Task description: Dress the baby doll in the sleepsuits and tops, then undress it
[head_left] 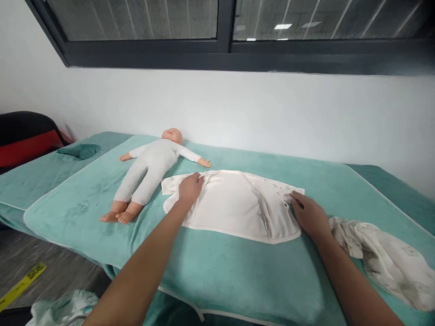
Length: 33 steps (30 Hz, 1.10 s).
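One white garment (231,203) lies flat; left hand (190,187) pinches its upper edge beside the left sleeve (171,184); right hand (310,213), half-curled, touches the right sleeve (282,187), hold unclear.

dark-framed window (224,27), white wall (254,108), yellow strip (23,286)

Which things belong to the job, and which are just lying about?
In use:
white garment; left hand and right hand on it
green cover beneath it

Apparently lying about:
doll, untouched, role unclear
crumpled patterned cloth
bundled cloth
yellow strip
red-and-black object
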{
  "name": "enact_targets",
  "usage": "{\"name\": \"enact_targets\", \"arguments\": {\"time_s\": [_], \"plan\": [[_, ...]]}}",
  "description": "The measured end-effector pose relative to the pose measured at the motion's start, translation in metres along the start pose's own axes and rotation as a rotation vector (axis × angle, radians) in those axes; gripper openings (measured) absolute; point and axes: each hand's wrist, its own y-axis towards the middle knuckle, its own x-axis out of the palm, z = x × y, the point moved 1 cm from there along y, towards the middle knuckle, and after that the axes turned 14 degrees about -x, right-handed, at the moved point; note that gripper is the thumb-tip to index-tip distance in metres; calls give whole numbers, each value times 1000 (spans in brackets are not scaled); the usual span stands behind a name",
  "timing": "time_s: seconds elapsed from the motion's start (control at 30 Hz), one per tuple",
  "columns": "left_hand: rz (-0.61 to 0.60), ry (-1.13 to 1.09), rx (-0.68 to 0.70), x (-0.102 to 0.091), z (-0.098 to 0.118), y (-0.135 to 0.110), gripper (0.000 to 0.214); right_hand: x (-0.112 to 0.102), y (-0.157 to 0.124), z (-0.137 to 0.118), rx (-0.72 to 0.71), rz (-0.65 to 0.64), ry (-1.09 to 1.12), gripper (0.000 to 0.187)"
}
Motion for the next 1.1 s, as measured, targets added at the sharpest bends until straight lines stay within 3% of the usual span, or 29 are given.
{"name": "enact_targets", "arguments": {"time_s": [0.1,0.23,0.33,0.43,0.53,0.6,0.7,0.77,0.87,0.97,1.1], "plan": [[38,-55,-115,2,-7,12,39,0,0,0,25,10,6,43],[126,-110,-100,0,-8,6,42,1,1,-1,18,33,16,42],[155,-95,50,-1,-2,-10,44,-2,0,-4,39,51,55,42],[68,17,291,6,3,-27,40,-11,-5,-7,116,126,128,41],[-4,83,305,6,-2,-37,42,-21,-1,-22,188,211,158,40],[-20,104,248,-6,-11,-40,45,-23,16,-49,139,214,181,39],[81,134,195,-42,-35,-40,46,-10,68,-119,-23,98,309,41],[177,171,138,-71,-61,-37,46,10,116,-178,-68,-13,469,45],[187,281,-39,-105,-108,-32,48,48,189,-262,4,-224,811,56],[99,334,-143,-116,-152,-32,46,81,248,-323,53,-351,907,75],[16,336,-250,-114,-181,-37,50,106,302,-368,52,-480,1003,89]]}}
